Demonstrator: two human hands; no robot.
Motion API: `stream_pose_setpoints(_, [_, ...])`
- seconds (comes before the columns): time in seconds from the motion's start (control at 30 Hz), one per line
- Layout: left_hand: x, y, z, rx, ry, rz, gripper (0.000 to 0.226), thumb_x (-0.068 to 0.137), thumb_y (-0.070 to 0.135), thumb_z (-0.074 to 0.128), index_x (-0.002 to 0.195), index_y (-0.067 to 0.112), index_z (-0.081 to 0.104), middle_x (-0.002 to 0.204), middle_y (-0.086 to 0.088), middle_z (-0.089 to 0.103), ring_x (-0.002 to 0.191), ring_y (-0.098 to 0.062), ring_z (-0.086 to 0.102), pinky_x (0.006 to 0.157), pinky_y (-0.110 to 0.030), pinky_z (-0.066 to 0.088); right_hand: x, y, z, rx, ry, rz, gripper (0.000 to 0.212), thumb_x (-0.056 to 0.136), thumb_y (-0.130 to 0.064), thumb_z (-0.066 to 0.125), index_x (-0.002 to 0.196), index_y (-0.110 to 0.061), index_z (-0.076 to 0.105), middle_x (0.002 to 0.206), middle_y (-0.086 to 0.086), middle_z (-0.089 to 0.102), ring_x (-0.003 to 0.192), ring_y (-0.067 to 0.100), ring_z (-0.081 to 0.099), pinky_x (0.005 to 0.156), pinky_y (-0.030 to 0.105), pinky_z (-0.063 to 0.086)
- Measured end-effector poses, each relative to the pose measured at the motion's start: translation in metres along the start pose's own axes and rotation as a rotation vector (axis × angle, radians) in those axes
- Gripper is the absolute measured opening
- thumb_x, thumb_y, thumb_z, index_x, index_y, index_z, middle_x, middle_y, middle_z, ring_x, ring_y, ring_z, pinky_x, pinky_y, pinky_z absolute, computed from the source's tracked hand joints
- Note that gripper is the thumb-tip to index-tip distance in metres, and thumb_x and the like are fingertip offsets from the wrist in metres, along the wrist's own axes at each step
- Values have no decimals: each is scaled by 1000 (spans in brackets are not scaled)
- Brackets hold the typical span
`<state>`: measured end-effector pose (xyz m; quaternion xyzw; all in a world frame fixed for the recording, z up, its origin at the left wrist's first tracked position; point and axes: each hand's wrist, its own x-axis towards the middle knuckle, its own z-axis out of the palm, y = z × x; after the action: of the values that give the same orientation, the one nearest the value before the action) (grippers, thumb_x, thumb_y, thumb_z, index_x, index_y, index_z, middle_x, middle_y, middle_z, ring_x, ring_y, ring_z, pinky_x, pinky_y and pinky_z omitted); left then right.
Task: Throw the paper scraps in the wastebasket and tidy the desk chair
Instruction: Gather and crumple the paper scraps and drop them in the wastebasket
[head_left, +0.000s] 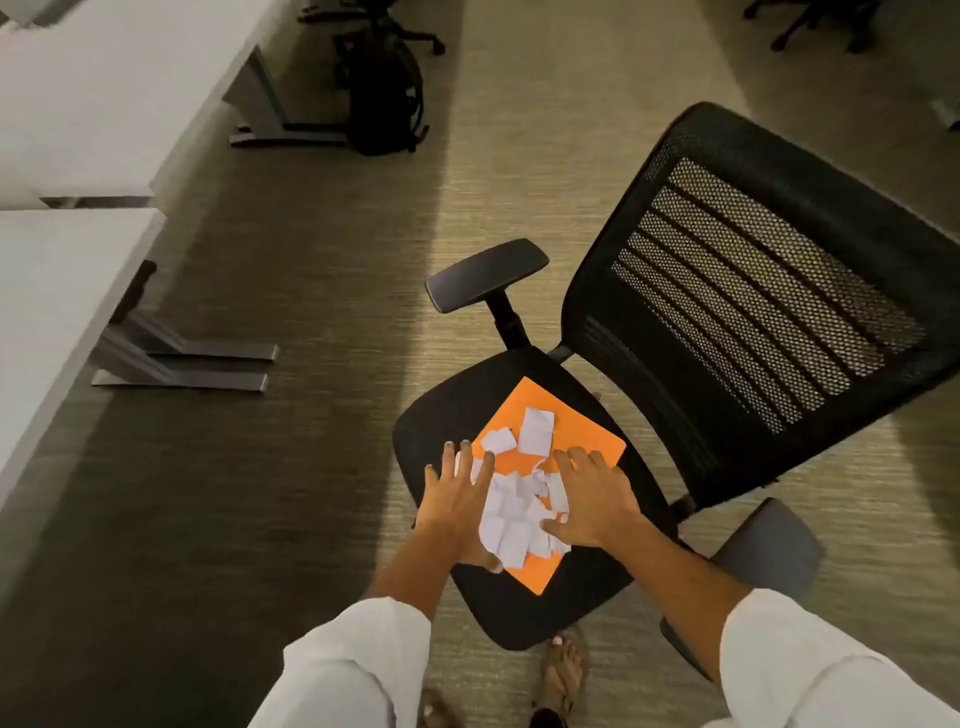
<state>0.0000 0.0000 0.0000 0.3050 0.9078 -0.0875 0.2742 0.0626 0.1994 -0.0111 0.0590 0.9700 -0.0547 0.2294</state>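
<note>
Head view: black office desk chair with mesh backrest (753, 291) is standing on striped grey-brown carpet (332, 312), seat facing the person. Flat orange sheet, folder or card, cannot tell which (587, 431), is lying on the black seat and carrying a pile of white torn paper scraps (514, 512); two more scraps are sitting apart near the sheet's far corner. No wastebasket is showing.

Left hand (457, 499) is resting at the pile's left edge, fingers spread wide and flat, palm down, touching the scraps but not closed on any. Right hand (592, 499) is pressing at the pile's right side, fingers extended, thumb over the near scraps, nothing gripped. Both white sleeves are pushed up the forearms.

Orange sheet's near corner is reaching close to the seat's front edge. Left armrest pad (485, 273) is standing beyond the seat, right armrest (769, 545) just beside the right forearm. Long white desks (67, 130) are lining the left, with open carpet between them and the chair. Black backpack (384, 88) is sitting on the floor far back. Sandalled feet are showing just below the seat.
</note>
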Motion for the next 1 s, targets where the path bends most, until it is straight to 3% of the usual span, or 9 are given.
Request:
stream_pose_setpoints(0.17, [20, 2, 34, 44, 49, 10, 149, 50, 90, 66, 152, 30, -24, 161, -14, -32, 144, -47, -32, 117, -70, -6, 14, 1, 21, -20, -7, 32, 104, 70, -78, 62, 149, -24, 22, 151, 5, 36, 134, 29, 43, 100, 46, 47])
stream_pose_setpoints(0.27, [32, 2, 49, 48, 56, 6, 151, 48, 92, 64, 151, 31, -27, 158, -15, -38, 141, -49, -36, 116, -71, -7, 19, 0, 34, -21, -29, 28, 104, 69, -77, 65, 148, -24, 21, 150, 5, 35, 133, 29, 43, 100, 46, 48])
stream_pose_setpoints(0.43, [51, 4, 67, -1, -7, -17, 151, 52, 86, 71, 150, 29, -30, 160, -14, -34, 145, -49, -29, 117, -71, 0, 33, 2, 58, 33, -38, 64, 107, 65, -77, 69, 147, -29, 19, 150, 3, 35, 130, 27, 45, 96, 43, 50])
stream_pose_setpoints(0.7, [85, -8, 112, 30, -30, -35, 152, 53, 68, 86, 153, 28, -22, 162, -20, -24, 150, -51, 1, 115, -64, 29, 52, 2, 110, 138, -105, 132, 122, 57, -73, 78, 149, -30, 11, 154, 2, 22, 137, 31, 34, 95, 48, 52])
stream_pose_setpoints(0.9, [108, -2, 144, 29, 23, 19, 136, 67, 58, 84, 152, 34, -19, 163, -19, -22, 151, -48, -3, 115, -63, 27, 71, 0, 149, 259, -99, 133, 130, 57, -68, 82, 154, -28, 5, 161, 3, 12, 149, 34, 11, 107, 50, 46])
stream_pose_setpoints(1.0, [123, 3, 153, -31, 54, 67, 120, 79, 48, 78, 155, 38, -15, 165, -17, -20, 152, -46, -1, 115, -62, 29, 81, 1, 166, 243, -100, 148, 125, 63, -66, 80, 155, -28, 5, 161, 4, 13, 149, 34, 13, 106, 50, 46])
